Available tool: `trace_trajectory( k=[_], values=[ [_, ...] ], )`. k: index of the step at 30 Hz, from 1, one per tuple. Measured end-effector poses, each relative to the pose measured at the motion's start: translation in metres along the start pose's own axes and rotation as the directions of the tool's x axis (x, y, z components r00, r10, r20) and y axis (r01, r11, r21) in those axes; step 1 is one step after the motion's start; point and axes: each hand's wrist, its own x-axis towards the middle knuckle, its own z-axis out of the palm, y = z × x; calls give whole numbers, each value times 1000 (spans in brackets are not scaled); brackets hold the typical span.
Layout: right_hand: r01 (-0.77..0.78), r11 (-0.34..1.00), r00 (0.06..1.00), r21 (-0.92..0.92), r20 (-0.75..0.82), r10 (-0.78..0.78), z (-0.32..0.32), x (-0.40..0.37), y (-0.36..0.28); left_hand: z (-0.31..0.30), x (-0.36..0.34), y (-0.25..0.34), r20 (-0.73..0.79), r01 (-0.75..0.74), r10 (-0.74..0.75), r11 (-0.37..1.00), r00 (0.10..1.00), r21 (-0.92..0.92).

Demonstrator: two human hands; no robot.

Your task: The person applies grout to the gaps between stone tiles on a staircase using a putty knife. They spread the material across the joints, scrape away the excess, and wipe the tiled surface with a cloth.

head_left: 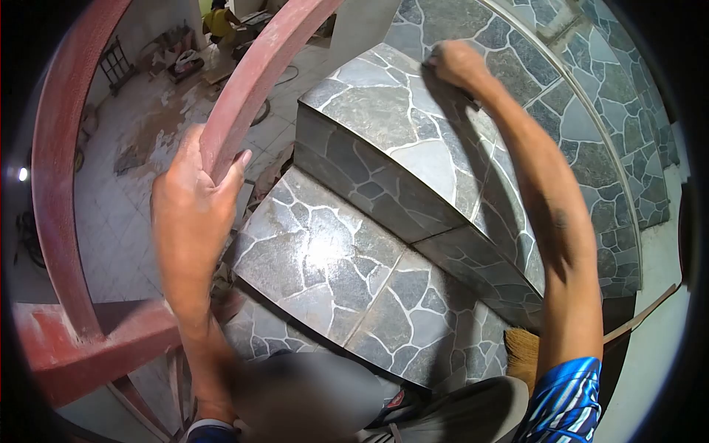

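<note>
My left hand (193, 196) is wrapped round a red-painted railing bar (247, 92), thumb on its right side. The bar curves up from the hand toward the top of the view. My right hand (459, 65) is closed in a fist at the far end of the upper stair step (365, 111), which has grey stone-pattern tile with pale joints. Something small and dark shows at its fingers, but I cannot make out what it is. Below lies another tiled step (325, 251), with a bright glare on it.
Another red curved bar (55, 170) rises at the left from a red beam (125, 343). A straw broom (521, 358) lies by my right arm. Tiled stone-pattern wall stands at the right. Down on the floor below are scattered items (181, 63) and a person in yellow (218, 22).
</note>
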Motion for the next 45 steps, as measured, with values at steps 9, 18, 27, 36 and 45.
trace_trajectory(
  k=[9, 18, 27, 36, 45],
  values=[
    [26, 999, 997, -45, -69, -29, 10, 31, -24, -2, 1, 9, 30, 88, -88, 996, 996, -24],
    [110, 991, 994, 72, -18, -109, -7, 48, -11, -3, 1, 8, 18, 57, -57, 998, 998, -18],
    [229, 968, 972, 100, -82, -222, 0, 88, -14, -5, 1, 8, 45, 90, -90, 996, 995, 11],
    [168, 942, 985, 292, -21, -170, 14, 114, -6, -5, -2, 3, 35, 51, -51, 999, 998, 13],
    [179, 957, 984, 226, -42, -175, -14, 89, -45, -4, -1, 3, 33, 66, -67, 997, 997, 33]
  ],
)
